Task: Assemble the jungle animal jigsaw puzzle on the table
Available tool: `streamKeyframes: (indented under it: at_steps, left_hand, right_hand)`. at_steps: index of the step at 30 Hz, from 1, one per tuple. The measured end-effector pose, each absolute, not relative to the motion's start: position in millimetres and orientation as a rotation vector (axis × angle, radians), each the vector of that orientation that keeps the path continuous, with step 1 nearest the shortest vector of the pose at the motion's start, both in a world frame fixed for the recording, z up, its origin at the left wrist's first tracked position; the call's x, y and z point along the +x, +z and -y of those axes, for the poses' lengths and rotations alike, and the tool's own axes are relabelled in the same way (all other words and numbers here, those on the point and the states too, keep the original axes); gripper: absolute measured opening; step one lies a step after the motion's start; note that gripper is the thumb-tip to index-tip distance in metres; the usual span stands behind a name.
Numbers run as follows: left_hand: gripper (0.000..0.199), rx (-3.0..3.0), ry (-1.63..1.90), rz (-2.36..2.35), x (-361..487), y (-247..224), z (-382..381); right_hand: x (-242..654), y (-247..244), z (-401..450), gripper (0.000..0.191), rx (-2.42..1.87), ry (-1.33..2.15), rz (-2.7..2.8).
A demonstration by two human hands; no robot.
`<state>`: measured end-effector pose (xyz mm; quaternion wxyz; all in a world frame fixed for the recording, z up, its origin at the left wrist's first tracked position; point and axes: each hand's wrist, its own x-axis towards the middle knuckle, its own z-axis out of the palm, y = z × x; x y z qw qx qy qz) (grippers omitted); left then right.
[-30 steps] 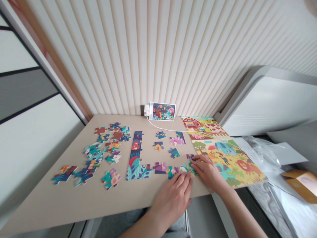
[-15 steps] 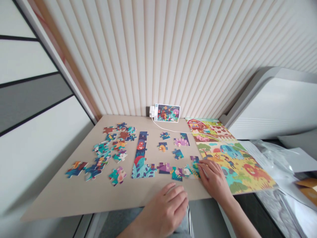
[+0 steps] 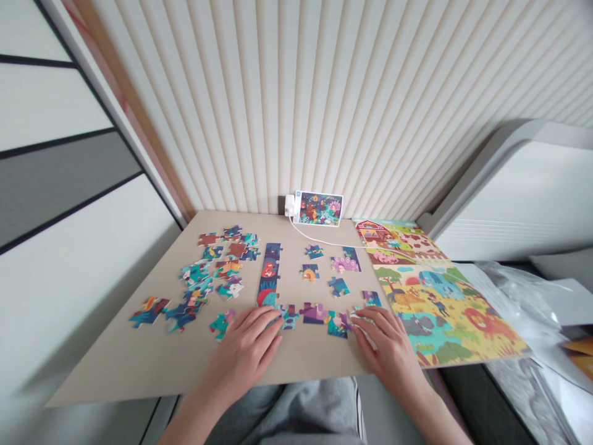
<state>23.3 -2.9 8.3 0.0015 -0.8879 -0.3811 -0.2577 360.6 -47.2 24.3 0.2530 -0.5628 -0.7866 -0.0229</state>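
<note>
A: How to describe the left hand [image 3: 250, 349]?

B: Palm down, fingers loosely curled over the lower corner of the L-shaped strip [image 3: 269, 275]. Hard to tell about the grip: perhaps pressing, perhaps holding, with the undersides of the fingers out of sight.

A: And just beside it, to the left?

B: A teal-and-pink piece [image 3: 220, 324], lying flat.

A: Now for the right hand [image 3: 386, 337].

B: Also palm down, at the right end of the front row, fingertips over a mostly covered piece [image 3: 356, 311]. Impossible to say whether closed on it or merely touching.

A: Between the two hands?

B: A purple piece [image 3: 314, 313], then, just beside it, a teal-and-purple piece [image 3: 337, 323]. Just beyond the right fingertips, a dark purple piece [image 3: 371, 298].

A: Elsewhere on the counter [image 3: 115, 377]?

B: Farther back, loose: an orange-crescent piece [image 3: 309, 272] and a blue piece [image 3: 340, 286]. Toward the left, a jumbled cluster [image 3: 197, 278]. On the right, flat, a farm picture [image 3: 393, 242] and an animal picture [image 3: 430, 312]. At the back, upright by the pleated wall [image 3: 231, 123], a picture card [image 3: 319, 209].
</note>
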Motion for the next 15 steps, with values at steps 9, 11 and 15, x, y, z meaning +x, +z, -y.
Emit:
streamKeyframes:
  at_steps: [9,11,15]
  left_hand:
    - [0.026,-2.786,-0.844,1.219,19,5,5]
    - [0.026,-2.788,-0.834,1.222,19,5,5]
    - [0.027,-2.799,-0.814,1.232,20,5,4]
  right_hand:
    - [348,22,72,0.020,-1.470,-0.041,2.183]
    - [344,20,77,0.020,-1.455,-0.029,2.184]
    - [336,18,82,0.022,-1.446,-0.032,2.191]
